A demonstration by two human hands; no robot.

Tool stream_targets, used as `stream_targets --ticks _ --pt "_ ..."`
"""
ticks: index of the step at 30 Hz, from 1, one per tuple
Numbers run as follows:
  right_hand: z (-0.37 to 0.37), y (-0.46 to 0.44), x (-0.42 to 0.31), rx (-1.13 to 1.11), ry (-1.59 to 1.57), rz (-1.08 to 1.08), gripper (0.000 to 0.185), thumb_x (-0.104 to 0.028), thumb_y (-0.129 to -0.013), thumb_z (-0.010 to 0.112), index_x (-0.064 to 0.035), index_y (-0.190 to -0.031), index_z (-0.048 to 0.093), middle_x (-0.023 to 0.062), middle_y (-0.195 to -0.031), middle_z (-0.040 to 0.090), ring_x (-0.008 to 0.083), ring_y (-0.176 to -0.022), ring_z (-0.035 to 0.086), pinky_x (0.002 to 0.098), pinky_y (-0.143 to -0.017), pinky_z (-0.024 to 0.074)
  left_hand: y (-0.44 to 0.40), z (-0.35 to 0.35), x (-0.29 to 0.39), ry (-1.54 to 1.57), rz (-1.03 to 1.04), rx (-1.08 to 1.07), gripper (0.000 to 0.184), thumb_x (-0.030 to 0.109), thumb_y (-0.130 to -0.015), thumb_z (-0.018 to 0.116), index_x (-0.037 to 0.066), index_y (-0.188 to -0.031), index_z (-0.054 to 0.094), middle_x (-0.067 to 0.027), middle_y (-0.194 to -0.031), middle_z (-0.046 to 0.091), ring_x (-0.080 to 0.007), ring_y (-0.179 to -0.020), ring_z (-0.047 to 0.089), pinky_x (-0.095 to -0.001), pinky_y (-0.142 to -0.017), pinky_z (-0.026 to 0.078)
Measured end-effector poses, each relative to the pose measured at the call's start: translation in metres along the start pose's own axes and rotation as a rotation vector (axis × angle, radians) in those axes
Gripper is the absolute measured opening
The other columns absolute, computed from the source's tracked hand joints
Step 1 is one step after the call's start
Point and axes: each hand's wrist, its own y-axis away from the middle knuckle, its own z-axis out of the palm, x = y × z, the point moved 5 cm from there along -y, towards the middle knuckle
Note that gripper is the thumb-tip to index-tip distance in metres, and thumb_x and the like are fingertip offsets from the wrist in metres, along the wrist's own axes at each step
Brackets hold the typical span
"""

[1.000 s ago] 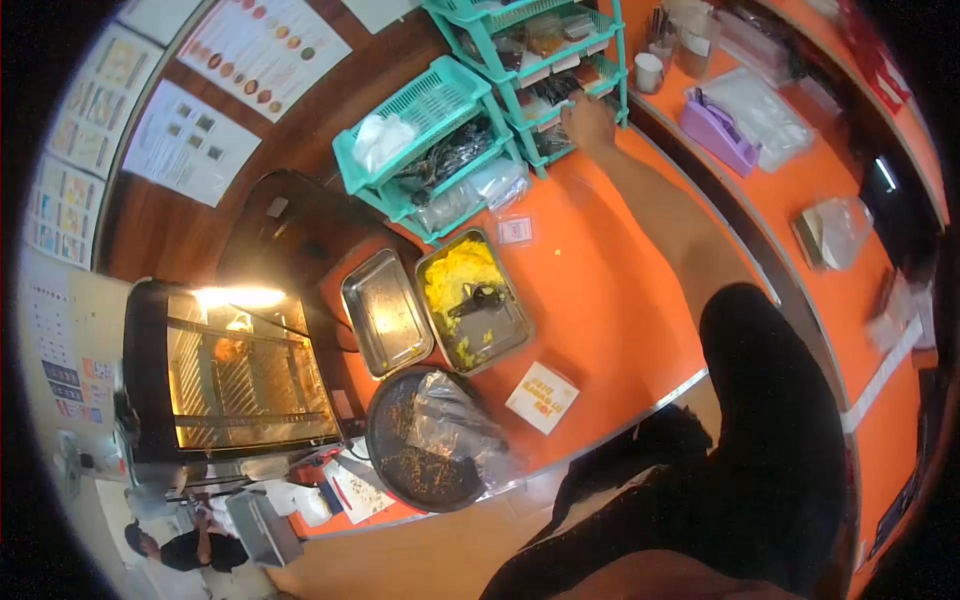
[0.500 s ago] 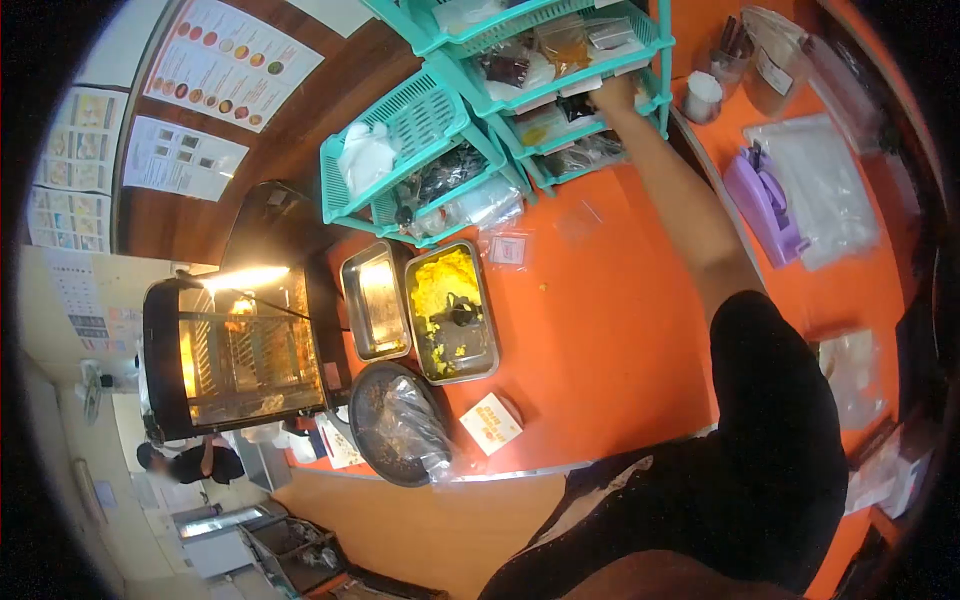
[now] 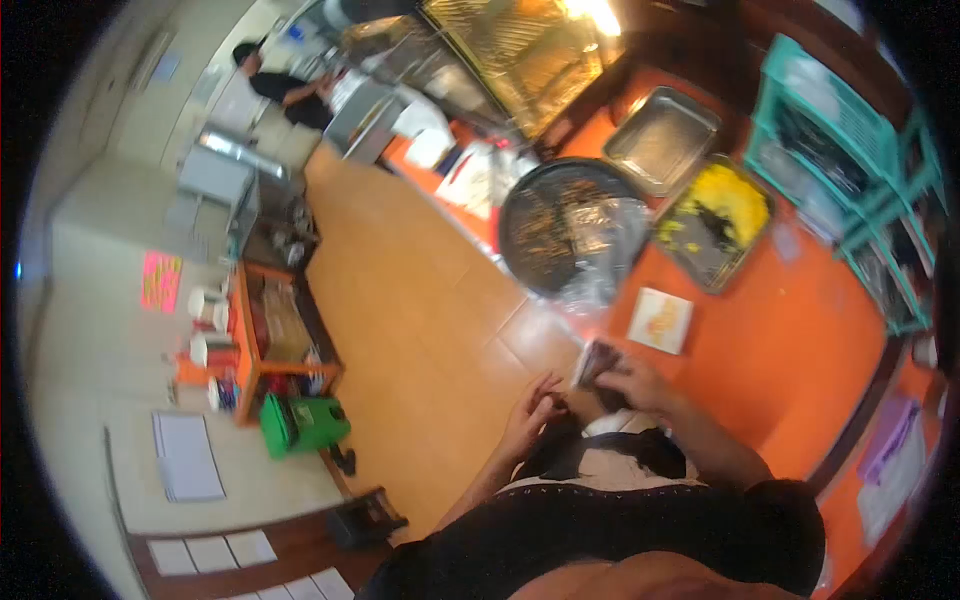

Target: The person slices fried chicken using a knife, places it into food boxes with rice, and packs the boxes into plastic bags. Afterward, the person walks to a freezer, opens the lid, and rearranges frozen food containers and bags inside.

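Note:
In front of my body, at the orange counter's (image 3: 780, 350) edge, my right hand (image 3: 637, 385) is closed on a small plastic packet (image 3: 597, 362) with dark contents, slightly blurred. Close by on the left, my left hand (image 3: 536, 412) is raised with its fingers a little curled and apart, and nothing shows in it. A white box with orange print (image 3: 660, 320) sits on the counter just beyond my right hand. Past it stands a round black pan (image 3: 530, 235) holding brown bits, with a clear plastic bag (image 3: 605, 245) lying over it.
Two metal trays stand behind, one with yellow food (image 3: 735, 200), the other a bare-looking pan (image 3: 662, 140). Teal baskets (image 3: 835, 130) rise at the right, near a purple tape dispenser (image 3: 890, 440). A lit glass cabinet (image 3: 540, 60) is at the back. Another person (image 3: 285, 88) stands far off left.
My right hand has come back from the teal baskets to my front with a packet in it. My left hand has come into view. The view has swung left toward the floor and far wall.

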Motion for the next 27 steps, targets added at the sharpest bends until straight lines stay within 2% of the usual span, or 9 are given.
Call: stream_targets --ticks 2,5,9,14,16,19,23,25,27 --pt "0.083 -0.050 0.014 -0.124 0.282 0.063 0.038 -0.021 -0.092 0.070 -0.0029 -0.125 0.063 0.0042 -0.096 0.068 0.0142 -0.086 0.062 0.0277 -0.074 0.0513 -0.016 -0.053 0.006 -0.048 0.058 0.019 0.040 0.019 -0.101 0.059 0.001 -0.136 0.050 -0.0098 -0.124 0.063 -0.0184 -0.111 0.062 -0.0340 -0.092 0.053" --pt "0.173 -0.122 0.001 -0.302 0.081 0.032 0.027 -0.020 -0.095 0.069 -0.0022 -0.114 0.068 0.0025 -0.091 0.067 0.0134 -0.084 0.062 0.0279 -0.076 0.0501 -0.029 -0.155 0.011 -0.023 -0.025 0.181 0.025 0.008 -0.097 0.064 0.003 -0.120 0.057 -0.0054 -0.110 0.067 -0.0130 -0.098 0.065 -0.0294 -0.085 0.055" --pt "0.223 -0.207 -0.056 -0.255 0.007 0.074 0.020 -0.019 -0.095 0.068 -0.0017 -0.106 0.066 0.0014 -0.093 0.068 0.0106 -0.080 0.062 0.0283 -0.076 0.0500 -0.074 -0.239 0.087 0.193 0.228 0.250 0.013 0.006 -0.094 0.067 0.003 -0.104 0.060 -0.0063 -0.100 0.067 -0.0141 -0.093 0.064 -0.0294 -0.078 0.055" --pt "0.201 -0.335 -0.109 0.094 -0.090 -0.020 0.014 -0.011 -0.096 0.064 -0.0029 -0.107 0.065 0.0025 -0.095 0.069 0.0112 -0.086 0.064 0.0264 -0.079 0.0510 -0.169 -0.331 0.173 0.119 0.270 0.231 0.007 0.002 -0.095 0.063 0.005 -0.097 0.057 -0.0045 -0.095 0.066 -0.0124 -0.086 0.064 -0.0308 -0.072 0.060" --pt "0.182 -0.409 -0.144 0.163 0.288 -0.351 0.015 -0.011 -0.095 0.064 -0.0039 -0.108 0.065 0.0024 -0.095 0.069 0.0108 -0.089 0.064 0.0251 -0.081 0.0508 -0.215 -0.363 0.202 0.087 0.320 0.199 0.010 0.000 -0.094 0.063 0.006 -0.094 0.054 -0.0026 -0.092 0.061 -0.0141 -0.086 0.064 -0.0308 -0.068 0.062" --pt "0.174 -0.513 -0.223 0.462 0.785 -0.560 0.017 -0.021 -0.093 0.068 -0.0040 -0.096 0.070 0.0070 -0.088 0.069 0.0147 -0.081 0.065 0.0306 -0.076 0.0515 -0.291 -0.417 0.234 0.034 0.352 0.212 0.013 -0.001 -0.093 0.063 0.006 -0.093 0.053 -0.0005 -0.090 0.056 -0.0141 -0.086 0.063 -0.0318 -0.067 0.064" --pt "0.157 -0.648 -0.289 0.548 0.501 -0.465 0.018 -0.021 -0.089 0.068 -0.0053 -0.097 0.073 0.0136 -0.088 0.067 0.0271 -0.078 0.065 0.0387 -0.071 0.0502 -0.380 -0.482 0.295 -0.257 0.436 0.297 0.007 0.005 -0.093 0.068 0.003 -0.096 0.062 -0.0020 -0.089 0.065 -0.0075 -0.079 0.059 -0.0246 -0.077 0.050" --pt "0.139 -0.701 -0.307 0.783 1.006 -0.788 0.014 -0.016 -0.088 0.067 -0.0074 -0.096 0.074 0.0149 -0.091 0.068 0.0315 -0.085 0.065 0.0416 -0.076 0.0514 -0.415 -0.492 0.342 -0.234 0.375 0.296 0.010 0.007 -0.093 0.070 0.001 -0.096 0.062 -0.0011 -0.089 0.065 -0.0071 -0.079 0.057 -0.0237 -0.073 0.048" --pt "0.128 -0.735 -0.306 0.830 1.114 -0.736 0.015 -0.015 -0.086 0.066 -0.0094 -0.097 0.074 0.0148 -0.095 0.069 0.0343 -0.093 0.063 0.0434 -0.083 0.0517 -0.463 -0.512 0.378 -0.398 0.444 0.300 0.010 0.007 -0.092 0.070 0.000 -0.093 0.062 -0.0035 -0.088 0.066 -0.0092 -0.079 0.059 -0.0254 -0.072 0.048"
